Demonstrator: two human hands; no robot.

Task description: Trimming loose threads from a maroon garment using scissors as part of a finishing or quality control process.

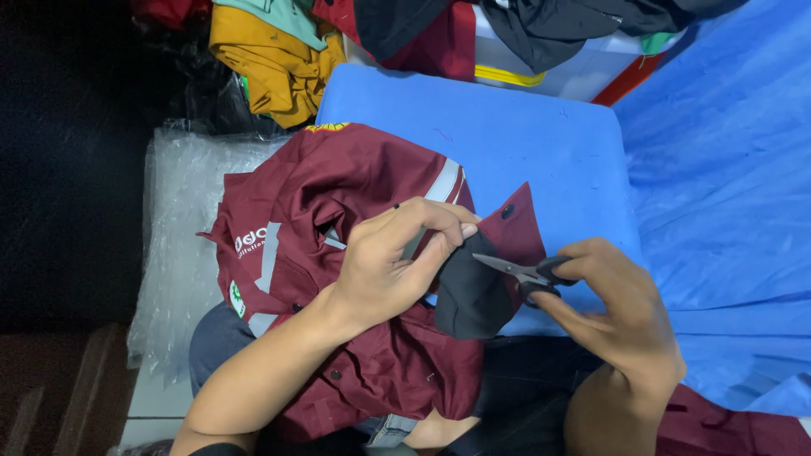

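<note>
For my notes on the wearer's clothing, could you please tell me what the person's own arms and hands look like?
Both forearms are bare, with no sleeves reaching the wrists. The left hand and the right hand wear no gloves, and no rings or watch can be seen. At the bottom edge, near the left elbow, a strip of dark fabric shows, possibly a sleeve hem. No markings are visible.

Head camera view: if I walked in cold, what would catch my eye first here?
Most striking is the maroon work shirt with grey reflective strips, spread over the person's lap at the centre. The left hand pinches a flap of it with a black lining, while the right hand points small black-handled scissors at that flap. Behind lies a blue padded surface, with piled clothes at the top.
</note>
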